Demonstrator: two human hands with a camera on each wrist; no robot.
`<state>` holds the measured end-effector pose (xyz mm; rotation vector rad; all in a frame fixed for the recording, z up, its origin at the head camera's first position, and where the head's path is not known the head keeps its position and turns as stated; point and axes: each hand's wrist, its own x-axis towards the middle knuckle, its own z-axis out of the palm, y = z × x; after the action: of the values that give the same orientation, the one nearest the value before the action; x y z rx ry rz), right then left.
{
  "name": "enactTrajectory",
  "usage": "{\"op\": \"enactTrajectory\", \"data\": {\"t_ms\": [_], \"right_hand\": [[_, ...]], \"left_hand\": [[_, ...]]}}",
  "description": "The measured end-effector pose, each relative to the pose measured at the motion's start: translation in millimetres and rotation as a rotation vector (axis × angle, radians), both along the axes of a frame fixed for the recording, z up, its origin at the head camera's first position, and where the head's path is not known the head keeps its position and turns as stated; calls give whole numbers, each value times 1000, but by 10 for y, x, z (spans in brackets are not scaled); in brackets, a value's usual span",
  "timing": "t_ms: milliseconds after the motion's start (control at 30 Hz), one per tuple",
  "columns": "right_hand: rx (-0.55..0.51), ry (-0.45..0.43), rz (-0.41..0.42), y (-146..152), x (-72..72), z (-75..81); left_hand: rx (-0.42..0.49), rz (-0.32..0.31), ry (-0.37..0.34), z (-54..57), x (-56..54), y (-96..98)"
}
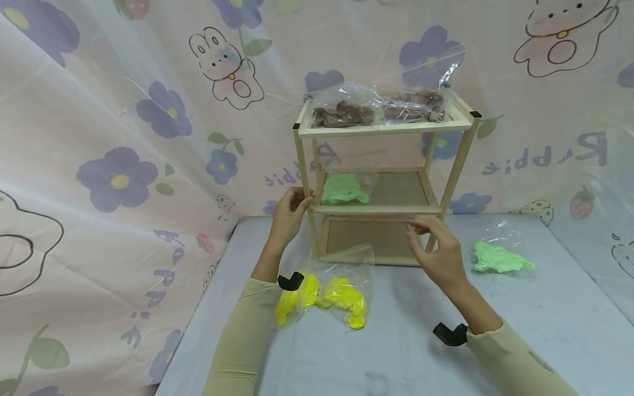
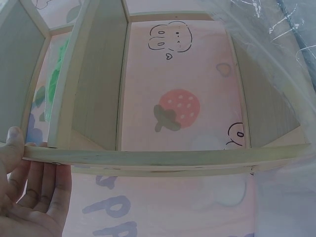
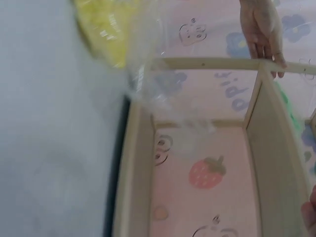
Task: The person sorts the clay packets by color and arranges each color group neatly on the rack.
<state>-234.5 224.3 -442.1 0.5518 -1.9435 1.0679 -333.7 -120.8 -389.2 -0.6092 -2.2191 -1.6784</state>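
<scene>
A small wooden shelf rack (image 1: 376, 209) with three tiers stands on the table. My left hand (image 1: 289, 214) grips its front left post (image 2: 163, 157) at the middle tier, thumb on one side and fingers on the other. In front of the lower right part of the rack is my right hand (image 1: 438, 250), its fingers loosely bent with a gap between thumb and index finger and nothing seen in it. Only its fingertips (image 3: 309, 213) show in the right wrist view. A bag of green clay-like stuff (image 1: 345, 188) lies on the middle tier's left side.
Two bags of brown stuff (image 1: 344, 114) lie on the top tier. Clear bags of yellow stuff (image 1: 346, 297) lie on the table before the rack, close to the left wrist. Another green bag (image 1: 500, 257) lies to the right. A printed curtain (image 1: 124, 110) hangs behind.
</scene>
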Motion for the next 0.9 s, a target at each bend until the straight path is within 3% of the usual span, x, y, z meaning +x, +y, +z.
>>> {"op": "enactTrajectory", "data": {"t_ms": [500,900], "right_hand": [[-159,-112,-225,640,211,-282],[-186,-202,-420,1191,313,-497]], "left_hand": [[-8,-10,1,13,22,-19],[15,-17,-8,17,15,1]]}}
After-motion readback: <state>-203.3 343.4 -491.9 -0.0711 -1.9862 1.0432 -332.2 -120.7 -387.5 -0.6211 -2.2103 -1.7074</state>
